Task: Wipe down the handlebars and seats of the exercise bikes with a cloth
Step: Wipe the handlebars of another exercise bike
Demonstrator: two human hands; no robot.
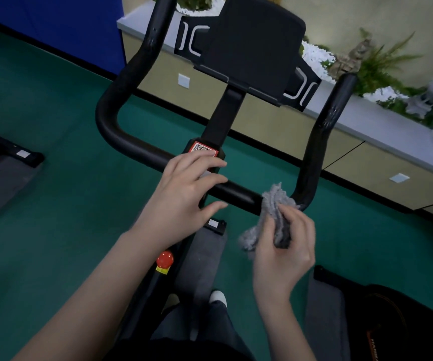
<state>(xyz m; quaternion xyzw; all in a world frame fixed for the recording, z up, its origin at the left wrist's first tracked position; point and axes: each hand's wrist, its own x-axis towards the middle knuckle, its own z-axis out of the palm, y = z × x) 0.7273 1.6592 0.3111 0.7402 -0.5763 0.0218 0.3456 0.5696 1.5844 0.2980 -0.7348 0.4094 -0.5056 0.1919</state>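
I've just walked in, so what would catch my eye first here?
The big black U-shaped handlebar of an exercise bike fills the middle of the view, over a green floor. At its lower right bend the right hand holds a crumpled grey cloth at the bar, while the left hand lies over the crossbar at the centre. A red knob shows beside the left forearm.

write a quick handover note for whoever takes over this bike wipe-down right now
Left hand: open, resting on the middle of the handlebar crossbar.
Right hand: grips the grey cloth, held at the crossbar's right bend.
Done: cannot tell which parts are already wiped.
Left: probably both upright grips, then the seat, which is out of view, and any other bikes.
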